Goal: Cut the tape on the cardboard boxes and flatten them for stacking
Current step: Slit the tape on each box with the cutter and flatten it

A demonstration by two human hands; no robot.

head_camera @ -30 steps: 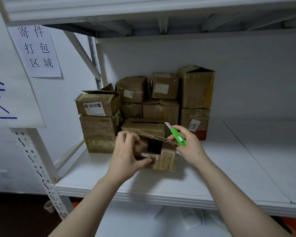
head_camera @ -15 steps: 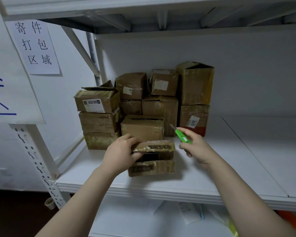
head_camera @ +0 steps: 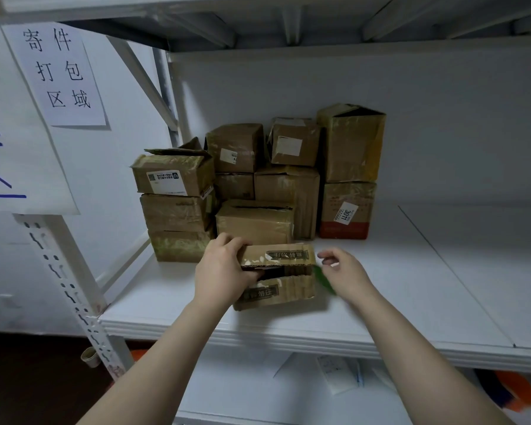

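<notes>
At the far left a paper sign (head_camera: 59, 72) with printed characters hangs on the wall, and below it the slotted upright post (head_camera: 71, 283) of the rack slants down past the front left corner of the shelf (head_camera: 288, 334). The stacked boxes (head_camera: 178, 210) fill the back left of the shelf, up to three high, with little free space between them and the post.

My left hand (head_camera: 223, 279) grips the left end of the small box (head_camera: 281, 276), fingers curled over its top edge. The box lies on the shelf just in front of the stack and near the front edge without overhanging it. The side facing me shows an upper and a lower flap with a dark gap between them.

Just off the box's right end is a green blur, the green cutter (head_camera: 325, 280), low against the shelf and partly under my right hand (head_camera: 348, 274). That hand's fingers are loosely curled, and I cannot tell whether it grips the cutter or merely covers it.

To the right, bare white shelf runs wide to the frame edge, crossed by one slanting seam. The upper shelf (head_camera: 288, 23) sits well above the stack.
</notes>
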